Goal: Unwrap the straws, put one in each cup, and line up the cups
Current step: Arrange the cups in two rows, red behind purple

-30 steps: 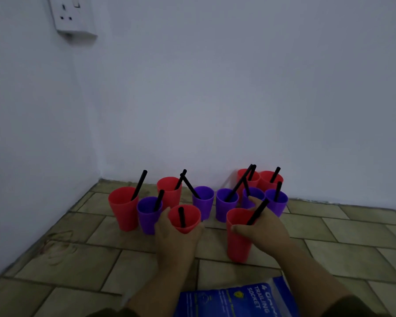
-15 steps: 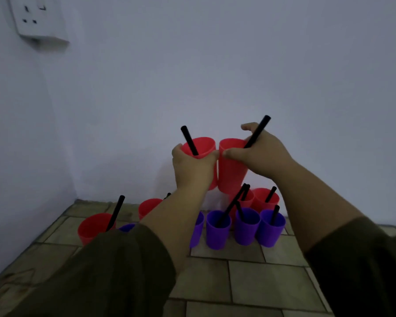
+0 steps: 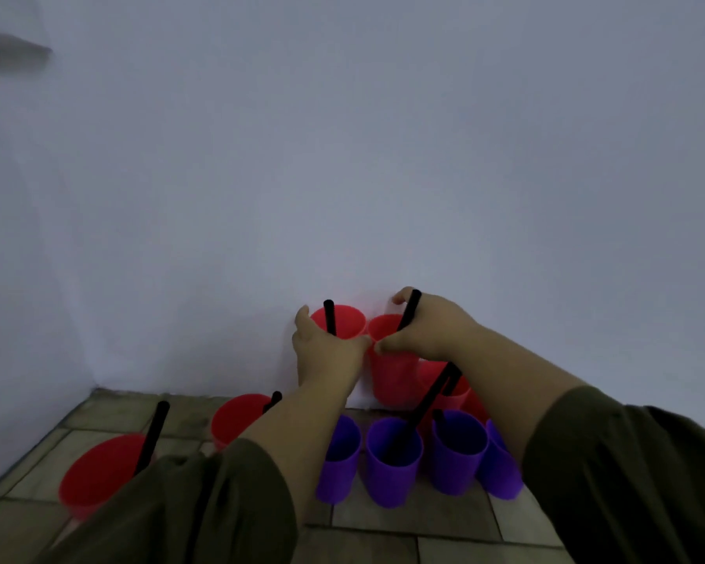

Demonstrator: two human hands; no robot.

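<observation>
My left hand (image 3: 327, 356) grips a red cup (image 3: 342, 322) with a black straw (image 3: 329, 317) standing in it. Beside it, my right hand (image 3: 428, 333) grips a second red cup (image 3: 391, 376), whose black straw (image 3: 408, 313) sticks up between my fingers. Both cups are held side by side close to the wall, above the floor cups. Below them stand several purple cups (image 3: 391, 462) in a row, some with black straws. Two more red cups (image 3: 98, 474) with straws stand at the left, and other red cups (image 3: 450, 390) sit behind the purple row.
The white wall (image 3: 383, 156) rises right behind the cups and meets a side wall at the left corner. The floor is beige tile (image 3: 403, 519). A blurred wall socket (image 3: 9, 54) shows at the upper left. My dark sleeves fill the lower frame.
Both hands lifted a red cup each from the floor, carried them up over the other cups, and now hold them lower, near the wall behind the purple row.
</observation>
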